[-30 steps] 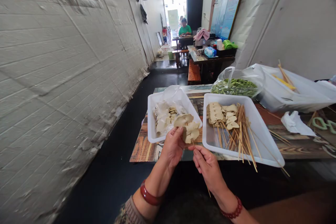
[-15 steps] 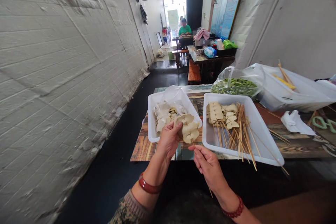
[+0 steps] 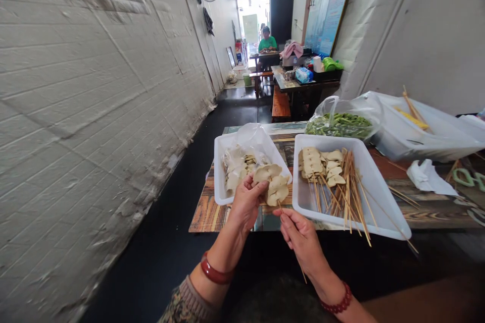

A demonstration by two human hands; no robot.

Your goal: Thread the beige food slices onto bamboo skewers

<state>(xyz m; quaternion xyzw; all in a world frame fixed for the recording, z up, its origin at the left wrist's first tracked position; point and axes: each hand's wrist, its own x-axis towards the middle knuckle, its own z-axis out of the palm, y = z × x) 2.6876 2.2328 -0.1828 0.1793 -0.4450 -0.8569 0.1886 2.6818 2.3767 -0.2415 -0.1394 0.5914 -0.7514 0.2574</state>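
Note:
My left hand point(image 3: 248, 202) pinches pale beige food slices point(image 3: 277, 189), flat and round-edged, that look like tofu or gluten. A thin bamboo skewer point(image 3: 301, 268) runs into the lower slice, and my right hand point(image 3: 298, 232) is closed on its shaft just below. Behind my left hand stands a white tray point(image 3: 220, 171) with more loose slices point(image 3: 235, 164) in a clear plastic bag. To the right, a second white tray point(image 3: 364, 161) holds finished-looking skewered slices point(image 3: 311, 162) and a bundle of bare skewers point(image 3: 350, 197).
A clear bag of green vegetables point(image 3: 341, 125) and a white bin point(image 3: 435, 133) lie behind the right tray. Crumpled tissue point(image 3: 428, 176) and green-handled scissors point(image 3: 468, 177) rest at the right. A person in a green shirt point(image 3: 267, 44) sits at a far table.
Almost nothing differs. The held slices have turned slightly and shifted a little to the right, with both hands keeping their grips.

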